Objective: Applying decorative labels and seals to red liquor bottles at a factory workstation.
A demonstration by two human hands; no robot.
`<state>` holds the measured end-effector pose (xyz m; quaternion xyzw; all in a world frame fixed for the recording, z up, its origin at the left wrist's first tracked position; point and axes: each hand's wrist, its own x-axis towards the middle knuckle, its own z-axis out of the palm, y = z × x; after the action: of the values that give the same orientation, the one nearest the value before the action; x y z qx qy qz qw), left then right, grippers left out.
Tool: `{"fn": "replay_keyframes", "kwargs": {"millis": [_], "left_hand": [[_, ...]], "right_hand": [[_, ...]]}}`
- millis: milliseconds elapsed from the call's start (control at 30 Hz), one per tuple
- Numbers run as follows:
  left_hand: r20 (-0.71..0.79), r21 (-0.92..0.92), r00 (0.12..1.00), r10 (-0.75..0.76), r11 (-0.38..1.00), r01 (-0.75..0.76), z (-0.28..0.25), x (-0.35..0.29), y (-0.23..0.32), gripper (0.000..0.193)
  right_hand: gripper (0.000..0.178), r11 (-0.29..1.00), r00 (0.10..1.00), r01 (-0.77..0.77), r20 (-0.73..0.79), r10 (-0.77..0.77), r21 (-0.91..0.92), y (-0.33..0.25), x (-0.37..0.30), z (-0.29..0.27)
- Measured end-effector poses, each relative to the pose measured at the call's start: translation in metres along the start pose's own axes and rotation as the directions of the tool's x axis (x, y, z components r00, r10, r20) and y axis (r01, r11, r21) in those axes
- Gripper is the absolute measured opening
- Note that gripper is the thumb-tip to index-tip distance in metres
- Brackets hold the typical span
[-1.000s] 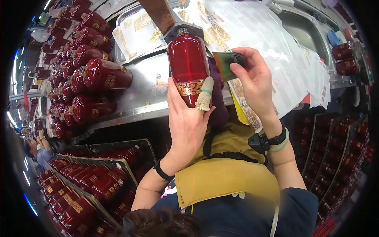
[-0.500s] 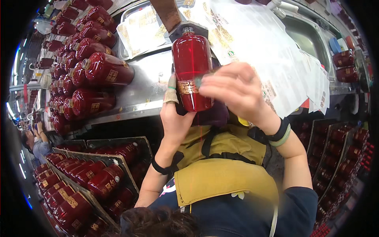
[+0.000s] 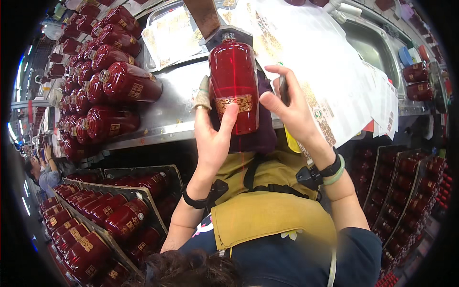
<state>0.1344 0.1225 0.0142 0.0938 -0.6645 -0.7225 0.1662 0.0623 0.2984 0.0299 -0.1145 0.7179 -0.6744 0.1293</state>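
Note:
A glossy dark red glass bottle (image 3: 233, 71) lies in front of me, neck pointing away against a metal stop (image 3: 224, 34). Across its lower part runs a gold ornamental label (image 3: 234, 104), crossed by thin red light lines. My left hand (image 3: 210, 131) grips the bottle from the left, its thumb pressed on the label; at least one finger wears a cloth cover. To the right of the bottle, my right hand (image 3: 292, 107) is apart from it, thumb and index finger spread. A dark grey piece shows by its fingers; whether it is a finger cover, I cannot tell.
Beneath the bottle is a dark purple cloth (image 3: 265, 98). White sheets with gold labels (image 3: 330, 71) cover the bench to the right, before a sink (image 3: 370, 45). Many red bottles (image 3: 131, 83) stand left; crates of bottles (image 3: 103, 208) flank me. Another person (image 3: 48, 172) is far left.
My right hand has drawn back from the label to the right, its fingers spreading. My left thumb has moved up onto the label. The bottle has hardly moved.

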Motion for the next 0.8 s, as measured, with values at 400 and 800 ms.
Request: {"fn": "replay_keyframes", "kwargs": {"millis": [400, 800], "left_hand": [[0.074, 0.004, 0.987, -0.142, 0.99, 0.142, 0.01, 0.007, 0.012, 0.073], [0.055, 0.013, 0.993, -0.104, 0.995, 0.103, 0.009, 0.007, 0.01, 0.072]], "right_hand": [[0.059, 0.987, 0.993, -0.115, 0.014, 0.114, 0.113, 0.019, -0.002, 0.016], [0.062, 0.988, 0.994, -0.109, 0.007, 0.109, 0.109, 0.017, -0.001, 0.016]]}}
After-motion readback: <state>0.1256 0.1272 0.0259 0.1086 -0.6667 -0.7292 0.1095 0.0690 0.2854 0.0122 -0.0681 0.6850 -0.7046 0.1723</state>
